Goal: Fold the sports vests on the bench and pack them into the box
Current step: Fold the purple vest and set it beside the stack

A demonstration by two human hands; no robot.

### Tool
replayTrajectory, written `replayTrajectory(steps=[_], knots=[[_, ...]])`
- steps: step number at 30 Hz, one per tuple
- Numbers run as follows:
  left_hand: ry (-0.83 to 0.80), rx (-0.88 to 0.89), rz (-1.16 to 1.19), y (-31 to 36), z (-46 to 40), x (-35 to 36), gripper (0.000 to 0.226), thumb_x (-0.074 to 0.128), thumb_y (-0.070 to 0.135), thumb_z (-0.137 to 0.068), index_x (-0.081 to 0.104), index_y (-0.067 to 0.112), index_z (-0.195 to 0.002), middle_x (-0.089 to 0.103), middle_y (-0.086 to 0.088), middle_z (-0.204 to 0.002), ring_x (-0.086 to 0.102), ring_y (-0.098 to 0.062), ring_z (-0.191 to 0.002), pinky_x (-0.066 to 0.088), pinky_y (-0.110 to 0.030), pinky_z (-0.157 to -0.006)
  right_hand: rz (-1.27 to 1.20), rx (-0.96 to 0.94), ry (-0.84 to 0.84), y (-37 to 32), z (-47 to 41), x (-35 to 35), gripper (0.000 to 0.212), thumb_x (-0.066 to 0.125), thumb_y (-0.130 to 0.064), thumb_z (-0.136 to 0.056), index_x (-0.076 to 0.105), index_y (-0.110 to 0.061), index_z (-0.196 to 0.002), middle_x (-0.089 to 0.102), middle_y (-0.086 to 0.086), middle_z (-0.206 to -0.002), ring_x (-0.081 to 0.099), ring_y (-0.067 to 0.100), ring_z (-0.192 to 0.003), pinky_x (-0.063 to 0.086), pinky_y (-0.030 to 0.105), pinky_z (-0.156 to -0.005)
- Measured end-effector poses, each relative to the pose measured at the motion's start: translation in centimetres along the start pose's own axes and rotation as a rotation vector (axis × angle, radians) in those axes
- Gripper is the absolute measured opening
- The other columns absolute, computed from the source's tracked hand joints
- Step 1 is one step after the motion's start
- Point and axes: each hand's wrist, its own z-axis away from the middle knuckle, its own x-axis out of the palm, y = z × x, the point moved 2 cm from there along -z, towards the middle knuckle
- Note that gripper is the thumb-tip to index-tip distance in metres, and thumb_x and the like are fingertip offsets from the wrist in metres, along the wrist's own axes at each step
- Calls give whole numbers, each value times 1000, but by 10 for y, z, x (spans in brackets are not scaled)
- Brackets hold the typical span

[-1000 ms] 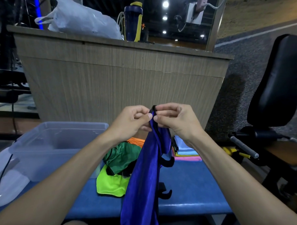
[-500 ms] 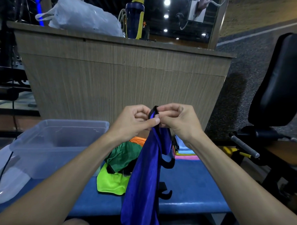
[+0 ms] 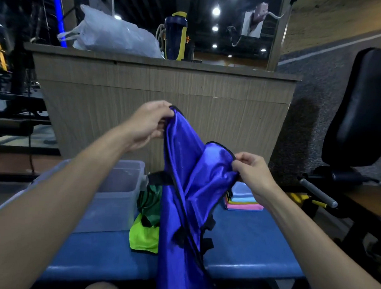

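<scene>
A blue sports vest [image 3: 183, 187] with black trim hangs in front of me above the blue bench [image 3: 246, 250]. My left hand [image 3: 149, 123] pinches one top corner of it up high. My right hand [image 3: 251, 170] pinches the other shoulder lower and to the right, so the fabric spreads between them. On the bench behind it lie a green vest [image 3: 152, 199] and a neon yellow vest [image 3: 144, 235]. The clear plastic box [image 3: 116, 198] stands on the bench at the left; I see nothing in it.
A stack of folded coloured cloths [image 3: 243, 200] lies at the bench's far right. A wooden counter [image 3: 165, 96] rises behind, bearing a plastic bag [image 3: 115, 35] and a bottle [image 3: 175, 35]. A black exercise seat [image 3: 359, 111] and handle [image 3: 317, 192] stand to the right.
My hands, held together at the vest's top, have parted: the left rose and went left, the right dropped and went right, opening the blue vest out.
</scene>
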Motion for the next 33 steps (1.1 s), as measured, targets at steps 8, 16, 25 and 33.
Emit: replayTrajectory(steps=[8, 16, 25, 33], knots=[[-115, 172, -271, 64, -13, -13, 11, 51, 11, -104, 61, 16, -102, 63, 2, -81, 57, -8, -67, 48, -23, -64, 521, 73, -38, 28, -3, -31, 29, 57, 6, -80, 58, -13, -58, 49, -3, -49, 42, 14, -50, 34, 24, -46], [80, 316, -618, 76, -7, -16, 7, 57, 20, -103, 62, 24, -106, 71, 12, -81, 63, 2, -73, 46, -24, -75, 49, 251, -73, 9, 4, -33, 34, 39, 8, -80, 45, -20, -60, 40, -1, -60, 39, 18, -61, 46, 29, -60], [-289, 284, -579, 63, 15, -12, 12, 62, 22, -101, 64, 17, -111, 73, -2, -89, 67, -15, -84, 51, -30, -79, 165, -35, -376, -20, 22, 3, 30, 68, -10, -94, 64, -16, -124, 68, -8, -121, 62, 9, -111, 47, 20, -84], [-304, 473, -616, 62, 21, 10, 7, 66, 8, -97, 66, 9, -104, 74, 4, -94, 69, -7, -88, 51, -21, -80, -370, -288, -468, -87, 32, 53, 35, 72, -6, -91, 60, -2, -124, 72, 15, -107, 68, 23, -95, 56, 29, -79]])
